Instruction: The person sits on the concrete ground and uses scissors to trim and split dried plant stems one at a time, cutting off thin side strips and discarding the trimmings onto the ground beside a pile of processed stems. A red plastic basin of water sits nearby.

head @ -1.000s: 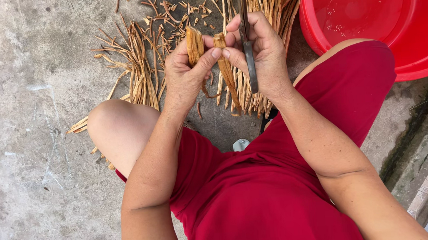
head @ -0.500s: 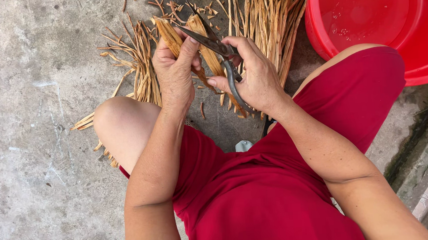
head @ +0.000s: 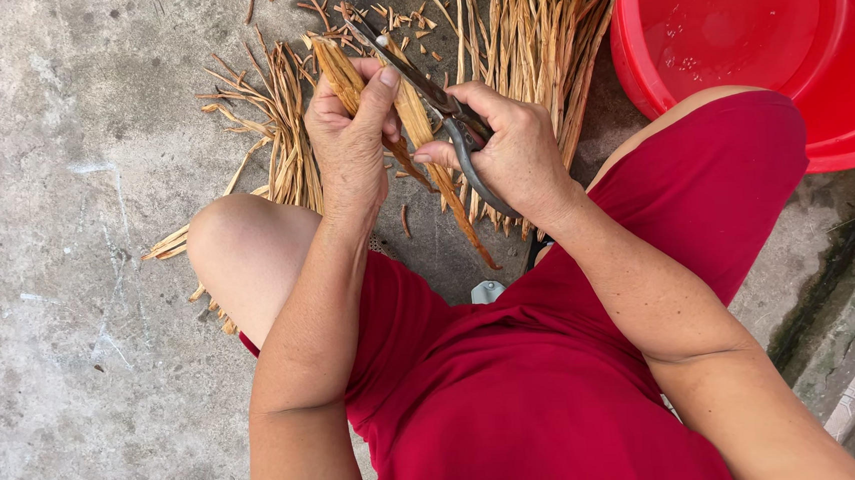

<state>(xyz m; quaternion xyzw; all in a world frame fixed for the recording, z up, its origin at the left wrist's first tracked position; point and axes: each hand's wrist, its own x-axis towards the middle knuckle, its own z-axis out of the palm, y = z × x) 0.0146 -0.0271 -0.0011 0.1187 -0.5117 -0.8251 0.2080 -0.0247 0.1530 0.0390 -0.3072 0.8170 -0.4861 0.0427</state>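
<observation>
Rough grey concrete floor (head: 60, 296) lies under the seated person. Short trimmed bits (head: 402, 16) lie scattered by a large heap of dry tan strips (head: 535, 52), so much seems uncut. Left hand (head: 351, 150) grips a tan fibrous stalk (head: 420, 130), its length running diagonally from upper left down to the lower right. Right hand (head: 506, 149) is closed on grey metal scissors (head: 438, 99) crossing it, beside a red plastic basin (head: 657, 74).
</observation>
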